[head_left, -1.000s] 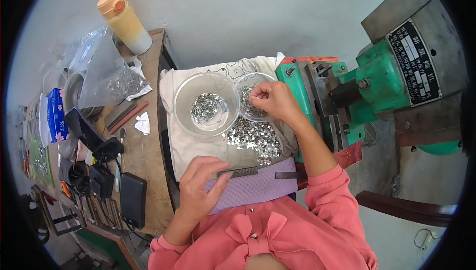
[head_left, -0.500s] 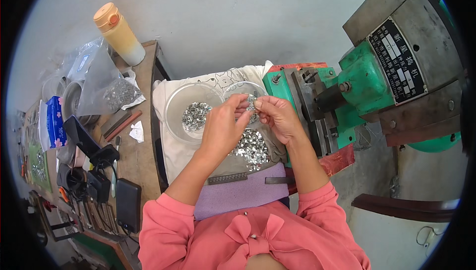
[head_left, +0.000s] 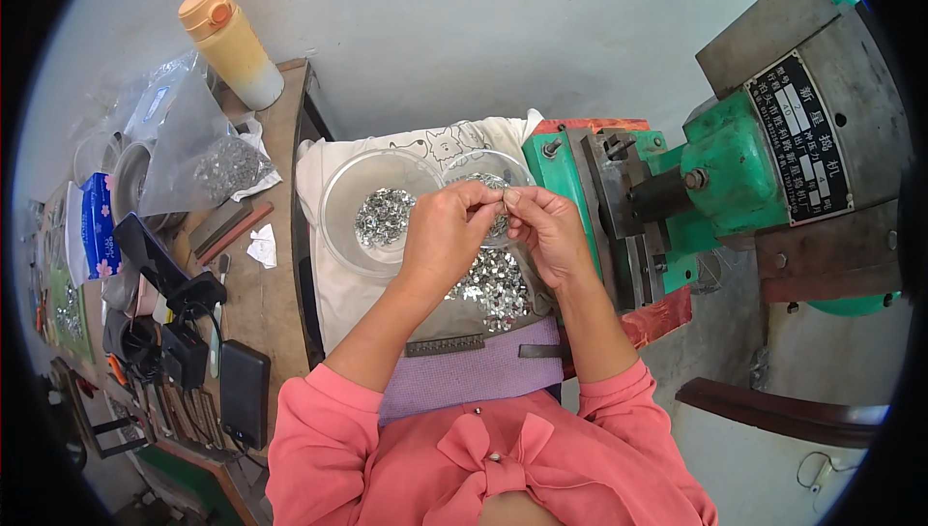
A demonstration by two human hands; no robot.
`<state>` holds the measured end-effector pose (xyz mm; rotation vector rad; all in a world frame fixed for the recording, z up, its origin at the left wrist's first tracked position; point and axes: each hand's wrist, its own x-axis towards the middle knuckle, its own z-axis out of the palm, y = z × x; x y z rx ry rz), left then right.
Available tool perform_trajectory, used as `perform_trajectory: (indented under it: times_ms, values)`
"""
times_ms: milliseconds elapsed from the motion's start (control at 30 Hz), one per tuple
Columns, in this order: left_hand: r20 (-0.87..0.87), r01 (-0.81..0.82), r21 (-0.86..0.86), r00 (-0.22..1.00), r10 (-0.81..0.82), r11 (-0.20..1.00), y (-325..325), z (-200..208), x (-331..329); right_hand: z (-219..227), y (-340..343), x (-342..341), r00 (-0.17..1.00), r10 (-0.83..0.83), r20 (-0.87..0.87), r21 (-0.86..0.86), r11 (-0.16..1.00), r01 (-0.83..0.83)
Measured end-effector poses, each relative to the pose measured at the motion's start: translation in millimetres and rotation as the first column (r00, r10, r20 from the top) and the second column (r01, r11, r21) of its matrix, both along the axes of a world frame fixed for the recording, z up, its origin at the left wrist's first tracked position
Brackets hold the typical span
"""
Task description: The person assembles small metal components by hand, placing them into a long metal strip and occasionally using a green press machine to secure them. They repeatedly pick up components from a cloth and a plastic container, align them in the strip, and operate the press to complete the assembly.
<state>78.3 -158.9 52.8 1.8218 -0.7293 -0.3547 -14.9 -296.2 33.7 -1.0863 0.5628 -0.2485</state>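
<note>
My left hand and my right hand meet fingertip to fingertip above the smaller tub. Thumb and forefinger of each are pinched together; whatever sits between them is too small and hidden to make out. Under my hands, the smaller clear tub holds small shiny metal pieces. To its left stands a larger clear tub with more metal pieces at its bottom. A loose heap of flat silvery metal pieces lies on the cloth just below my hands, partly covered by my left hand.
Close on the right stands a green press machine. On the left, a wooden table carries a yellow bottle, a plastic bag of metal bits, a phone and a black power bank. A dark metal strip lies in front.
My left hand's fingers, apart before, have closed to a pinch against my right fingertips. The view has shifted slightly.
</note>
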Motion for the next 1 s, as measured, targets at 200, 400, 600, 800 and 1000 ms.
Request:
perform_trajectory:
  times_ms: [200,400,600,800,1000]
  values:
    - [0.045,-0.032,-0.103,0.998,0.037,0.994,-2.5,-5.4,2.6,1.4,5.6,0.3,1.000,0.027,-0.013,-0.101,0.994,-0.028]
    - [-0.075,0.000,-0.014,0.997,-0.001,1.000,0.6,4.1,6.6,3.2,10.0,0.3,0.999,-0.008,-0.052,-0.272,0.962,-0.006]
    - [-0.190,-0.022,-0.073,0.982,0.008,0.997,3.6,3.0,7.9,10.8,19.6,1.8,0.995,-0.053,-0.088,-0.375,0.927,0.016]
    - [-0.290,-0.019,-0.164,0.957,-0.030,0.986,4.4,1.2,3.3,8.6,20.2,3.0,0.998,-0.050,-0.030,-0.403,0.915,0.034]
    - [-0.401,-0.069,-0.252,0.915,-0.039,0.965,8.6,0.0,-3.2,13.7,21.5,2.5,0.997,-0.068,-0.020,-0.085,0.994,0.066]
